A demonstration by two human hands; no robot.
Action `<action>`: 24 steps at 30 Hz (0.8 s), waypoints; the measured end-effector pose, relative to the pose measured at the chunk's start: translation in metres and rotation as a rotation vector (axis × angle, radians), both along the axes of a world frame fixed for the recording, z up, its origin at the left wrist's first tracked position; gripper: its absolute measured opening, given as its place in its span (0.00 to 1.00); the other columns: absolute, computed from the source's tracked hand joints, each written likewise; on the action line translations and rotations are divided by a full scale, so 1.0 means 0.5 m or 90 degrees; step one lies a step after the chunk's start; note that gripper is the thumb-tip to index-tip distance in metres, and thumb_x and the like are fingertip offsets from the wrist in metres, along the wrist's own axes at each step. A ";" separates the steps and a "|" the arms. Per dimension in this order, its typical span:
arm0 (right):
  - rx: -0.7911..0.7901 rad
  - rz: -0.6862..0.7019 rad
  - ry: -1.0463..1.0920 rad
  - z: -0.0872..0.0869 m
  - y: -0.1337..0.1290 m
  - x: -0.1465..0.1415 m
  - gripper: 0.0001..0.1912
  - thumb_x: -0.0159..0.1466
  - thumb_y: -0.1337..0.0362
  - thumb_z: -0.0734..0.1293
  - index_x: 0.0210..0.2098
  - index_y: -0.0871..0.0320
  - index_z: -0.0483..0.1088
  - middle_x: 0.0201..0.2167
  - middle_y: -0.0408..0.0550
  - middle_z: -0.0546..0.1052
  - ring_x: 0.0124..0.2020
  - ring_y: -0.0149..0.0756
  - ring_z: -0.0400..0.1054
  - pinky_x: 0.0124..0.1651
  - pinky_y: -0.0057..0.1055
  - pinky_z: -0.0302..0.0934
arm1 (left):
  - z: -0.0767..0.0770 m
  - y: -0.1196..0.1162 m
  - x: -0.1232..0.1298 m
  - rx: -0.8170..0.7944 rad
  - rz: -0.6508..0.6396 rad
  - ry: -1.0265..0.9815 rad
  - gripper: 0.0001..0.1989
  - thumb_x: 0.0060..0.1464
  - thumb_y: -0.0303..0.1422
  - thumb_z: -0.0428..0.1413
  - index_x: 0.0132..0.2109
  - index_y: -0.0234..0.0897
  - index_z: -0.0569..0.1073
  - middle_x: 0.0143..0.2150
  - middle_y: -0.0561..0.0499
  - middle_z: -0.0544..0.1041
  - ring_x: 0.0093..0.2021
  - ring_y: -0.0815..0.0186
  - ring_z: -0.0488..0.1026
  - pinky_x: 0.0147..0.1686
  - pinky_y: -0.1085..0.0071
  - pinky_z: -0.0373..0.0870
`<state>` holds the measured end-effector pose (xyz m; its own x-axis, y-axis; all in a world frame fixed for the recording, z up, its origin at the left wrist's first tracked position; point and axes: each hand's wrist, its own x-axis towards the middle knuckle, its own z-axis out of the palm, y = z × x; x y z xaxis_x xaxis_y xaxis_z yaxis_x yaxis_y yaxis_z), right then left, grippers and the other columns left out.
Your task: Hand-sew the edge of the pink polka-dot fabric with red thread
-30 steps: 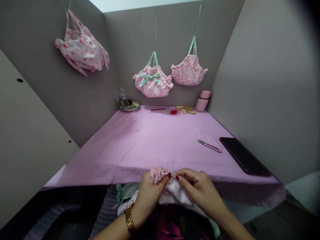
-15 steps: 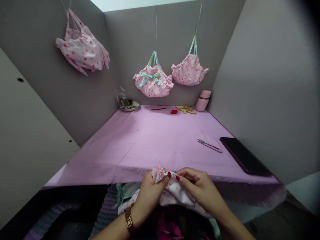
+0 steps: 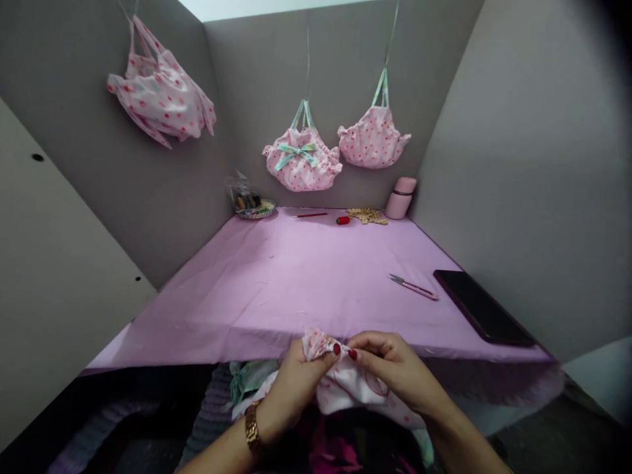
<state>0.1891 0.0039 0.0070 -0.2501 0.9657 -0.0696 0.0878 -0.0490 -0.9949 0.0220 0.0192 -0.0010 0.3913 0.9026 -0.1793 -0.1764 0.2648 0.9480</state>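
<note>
Both hands pinch a pink-and-white dotted cloth garment (image 3: 348, 388) at the table's front edge, and its lower part hangs over the lap. My left hand (image 3: 299, 378), with a gold watch (image 3: 252, 426) at the wrist, is closed on a gathered, ruffled edge, thumb on top. Close beside it, my right hand (image 3: 395, 368) is closed too, its thumb and forefinger pressed together at the same gathered edge. A thin reddish line like thread curves over the cloth below the right hand. Whether a needle is between the fingers cannot be seen. Green ties (image 3: 239, 382) show at the left.
On the purple table cover (image 3: 316, 270) lie thread snips (image 3: 413, 288) and a dark phone or tablet (image 3: 481, 306). Farther back are a red thread spool (image 3: 342, 220), a red pencil-like stick (image 3: 311, 215), a pink flask (image 3: 401, 197) and a basket (image 3: 261, 210). Dotted garments (image 3: 302, 161) hang above.
The fingers have shifted slightly along the gathered edge, with the right thumb a little lower. The cloth below has refolded a little. Both hands keep their pinch.
</note>
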 end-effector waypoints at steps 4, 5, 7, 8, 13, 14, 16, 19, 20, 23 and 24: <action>0.025 0.025 -0.022 0.001 -0.002 -0.003 0.12 0.61 0.56 0.63 0.31 0.60 0.68 0.23 0.42 0.68 0.20 0.24 0.55 0.21 0.22 0.46 | -0.002 -0.001 0.001 -0.007 -0.012 -0.008 0.09 0.45 0.35 0.58 0.28 0.33 0.69 0.23 0.54 0.67 0.25 0.70 0.62 0.28 0.74 0.58; 0.038 0.028 -0.032 0.001 -0.004 -0.005 0.12 0.62 0.56 0.62 0.32 0.60 0.67 0.23 0.41 0.66 0.21 0.24 0.54 0.22 0.21 0.46 | -0.003 -0.001 0.002 -0.008 -0.013 -0.012 0.09 0.45 0.35 0.58 0.28 0.32 0.69 0.24 0.54 0.67 0.25 0.70 0.62 0.28 0.74 0.59; 0.071 0.027 -0.051 0.000 -0.009 -0.010 0.12 0.63 0.56 0.60 0.34 0.59 0.64 0.23 0.40 0.64 0.22 0.24 0.54 0.23 0.22 0.48 | -0.006 0.000 0.004 -0.012 -0.016 -0.019 0.09 0.45 0.35 0.58 0.29 0.32 0.70 0.24 0.53 0.68 0.26 0.69 0.64 0.29 0.73 0.60; 0.083 0.023 -0.061 -0.001 -0.013 -0.013 0.11 0.64 0.56 0.59 0.36 0.59 0.63 0.24 0.40 0.64 0.23 0.25 0.54 0.24 0.22 0.49 | -0.006 0.000 0.005 -0.014 -0.020 -0.023 0.09 0.45 0.35 0.58 0.29 0.32 0.71 0.24 0.53 0.69 0.26 0.69 0.64 0.29 0.73 0.60; 0.091 0.017 -0.047 -0.005 -0.019 -0.029 0.15 0.66 0.57 0.55 0.50 0.56 0.55 0.25 0.40 0.63 0.25 0.27 0.55 0.29 0.24 0.53 | -0.007 0.002 0.009 -0.013 -0.027 -0.065 0.10 0.47 0.36 0.57 0.29 0.31 0.72 0.24 0.51 0.71 0.26 0.68 0.67 0.31 0.72 0.63; 0.085 0.020 -0.023 -0.004 -0.018 -0.029 0.16 0.66 0.57 0.55 0.52 0.56 0.53 0.26 0.40 0.63 0.25 0.27 0.56 0.29 0.24 0.53 | -0.007 0.002 0.009 -0.012 -0.012 -0.067 0.09 0.47 0.35 0.57 0.29 0.31 0.71 0.24 0.51 0.71 0.26 0.68 0.67 0.30 0.72 0.63; 0.058 0.023 0.036 0.001 -0.014 -0.021 0.20 0.66 0.58 0.57 0.54 0.56 0.51 0.25 0.40 0.63 0.23 0.25 0.55 0.26 0.23 0.52 | -0.007 0.005 0.007 -0.013 0.036 -0.066 0.08 0.48 0.34 0.56 0.29 0.32 0.71 0.25 0.51 0.71 0.26 0.68 0.67 0.30 0.73 0.63; 0.018 -0.012 0.119 0.013 -0.014 0.008 0.21 0.64 0.58 0.61 0.54 0.55 0.53 0.23 0.38 0.64 0.17 0.21 0.51 0.19 0.19 0.46 | -0.010 0.011 0.004 -0.010 0.115 -0.075 0.07 0.49 0.33 0.56 0.33 0.32 0.70 0.27 0.51 0.72 0.27 0.68 0.67 0.30 0.73 0.64; 0.015 -0.029 0.142 0.018 -0.018 0.020 0.21 0.63 0.59 0.62 0.53 0.55 0.54 0.23 0.38 0.65 0.16 0.19 0.51 0.18 0.18 0.45 | -0.011 0.013 0.003 -0.011 0.135 -0.081 0.08 0.49 0.33 0.56 0.33 0.32 0.70 0.27 0.51 0.72 0.27 0.68 0.67 0.31 0.73 0.64; 0.010 -0.051 0.197 0.032 -0.044 0.059 0.18 0.62 0.59 0.63 0.50 0.52 0.58 0.21 0.38 0.67 0.13 0.18 0.52 0.16 0.16 0.45 | -0.014 0.019 -0.001 -0.026 0.187 -0.104 0.08 0.49 0.34 0.57 0.34 0.32 0.70 0.27 0.51 0.71 0.27 0.68 0.67 0.30 0.72 0.64; 0.003 -0.037 0.207 0.036 -0.057 0.071 0.17 0.62 0.58 0.63 0.49 0.51 0.60 0.21 0.39 0.67 0.13 0.18 0.53 0.15 0.16 0.45 | -0.014 0.021 -0.002 -0.030 0.201 -0.113 0.08 0.49 0.34 0.57 0.33 0.32 0.70 0.27 0.52 0.71 0.27 0.68 0.67 0.30 0.72 0.65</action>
